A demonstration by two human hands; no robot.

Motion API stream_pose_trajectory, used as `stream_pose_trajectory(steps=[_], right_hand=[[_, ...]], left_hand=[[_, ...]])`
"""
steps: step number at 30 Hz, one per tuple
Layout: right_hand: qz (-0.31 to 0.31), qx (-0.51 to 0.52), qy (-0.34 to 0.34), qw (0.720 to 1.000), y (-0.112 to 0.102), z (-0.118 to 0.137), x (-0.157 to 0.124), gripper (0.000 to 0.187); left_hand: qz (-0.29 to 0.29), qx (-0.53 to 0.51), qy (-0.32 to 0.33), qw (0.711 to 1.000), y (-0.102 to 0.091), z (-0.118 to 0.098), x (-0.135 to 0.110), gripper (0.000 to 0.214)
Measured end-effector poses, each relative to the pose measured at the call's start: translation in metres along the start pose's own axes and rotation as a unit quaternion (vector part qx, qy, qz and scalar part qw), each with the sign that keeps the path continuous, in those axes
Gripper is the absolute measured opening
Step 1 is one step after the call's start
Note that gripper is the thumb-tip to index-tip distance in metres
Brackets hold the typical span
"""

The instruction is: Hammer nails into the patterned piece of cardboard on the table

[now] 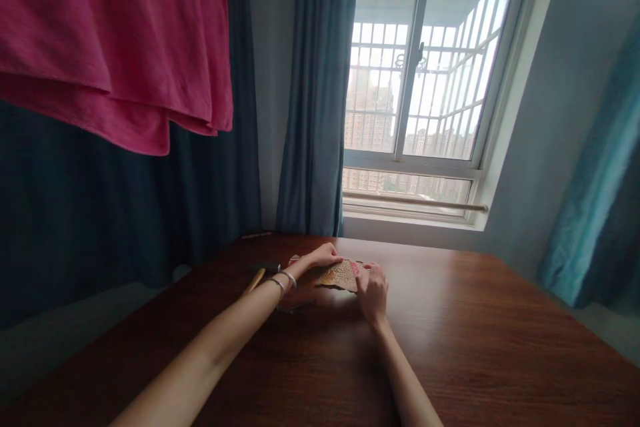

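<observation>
A small tan piece with a dotted pattern [342, 274] lies on the dark wooden table [475, 333], far from me. My left hand [320, 257] rests along its far left edge, fingers laid over it, bracelets on the wrist. My right hand [373, 290] presses on its right side with fingers curled onto the edge. A wooden-handled tool [256, 278] with a dark head lies just left of my left wrist.
A pink cloth [115, 40] hangs at upper left in front of dark blue curtains [315, 113]. A barred window [415, 93] stands behind the table. A thin pencil-like stick [256, 235] lies at the table's far left edge. Another curtain [595, 200] hangs at right.
</observation>
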State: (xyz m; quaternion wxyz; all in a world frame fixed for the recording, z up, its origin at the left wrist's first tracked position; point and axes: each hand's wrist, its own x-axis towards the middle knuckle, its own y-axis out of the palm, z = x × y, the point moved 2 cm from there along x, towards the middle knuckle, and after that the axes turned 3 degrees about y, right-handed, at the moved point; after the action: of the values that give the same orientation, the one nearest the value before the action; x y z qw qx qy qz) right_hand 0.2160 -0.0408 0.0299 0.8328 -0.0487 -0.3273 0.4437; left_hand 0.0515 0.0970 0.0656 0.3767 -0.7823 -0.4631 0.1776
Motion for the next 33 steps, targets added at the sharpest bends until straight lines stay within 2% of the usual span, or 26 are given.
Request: stream_pose_trajectory(steps=[3, 5, 8, 12, 15, 18, 22, 27, 33], right_hand=[[-0.04, 0.075, 0.093, 0.992, -0.029, -0.017, 0.013, 0.031], [-0.038, 0.13, 0.163, 0.977, -0.043, -0.031, 0.015, 0.032], [0.007, 0.216, 0.26, 0.941, -0.052, -0.05, 0.006, 0.031], [0.078, 0.324, 0.342, 0.879, -0.051, -0.061, -0.01, 0.03], [0.094, 0.393, 0.353, 0.844, -0.052, -0.063, -0.014, 0.031], [0.09, 0.45, 0.34, 0.821, -0.059, -0.066, -0.012, 0.03], [0.081, 0.504, 0.329, 0.795, -0.077, -0.074, -0.011, 0.024], [0.087, 0.525, 0.341, 0.775, -0.094, -0.086, -0.01, 0.027], [0.096, 0.503, 0.381, 0.77, -0.088, -0.102, -0.011, 0.03]], left_hand=[[-0.045, 0.037, 0.01, 0.998, -0.003, -0.01, -0.002, 0.045], [-0.068, 0.04, 0.002, 0.997, -0.002, -0.013, -0.003, 0.047], [-0.087, 0.007, -0.013, 0.996, 0.008, -0.017, -0.005, 0.048], [-0.071, -0.07, -0.026, 0.995, 0.036, -0.024, -0.007, 0.049], [-0.045, -0.107, -0.013, 0.993, 0.062, -0.031, -0.011, 0.049], [-0.02, -0.115, -0.017, 0.993, 0.084, -0.038, -0.017, 0.05], [-0.028, -0.117, -0.001, 0.993, 0.105, -0.045, -0.022, 0.05], [-0.029, -0.096, 0.028, 0.995, 0.118, -0.051, -0.024, 0.048], [-0.043, -0.07, 0.046, 0.996, 0.117, -0.056, -0.02, 0.048]])
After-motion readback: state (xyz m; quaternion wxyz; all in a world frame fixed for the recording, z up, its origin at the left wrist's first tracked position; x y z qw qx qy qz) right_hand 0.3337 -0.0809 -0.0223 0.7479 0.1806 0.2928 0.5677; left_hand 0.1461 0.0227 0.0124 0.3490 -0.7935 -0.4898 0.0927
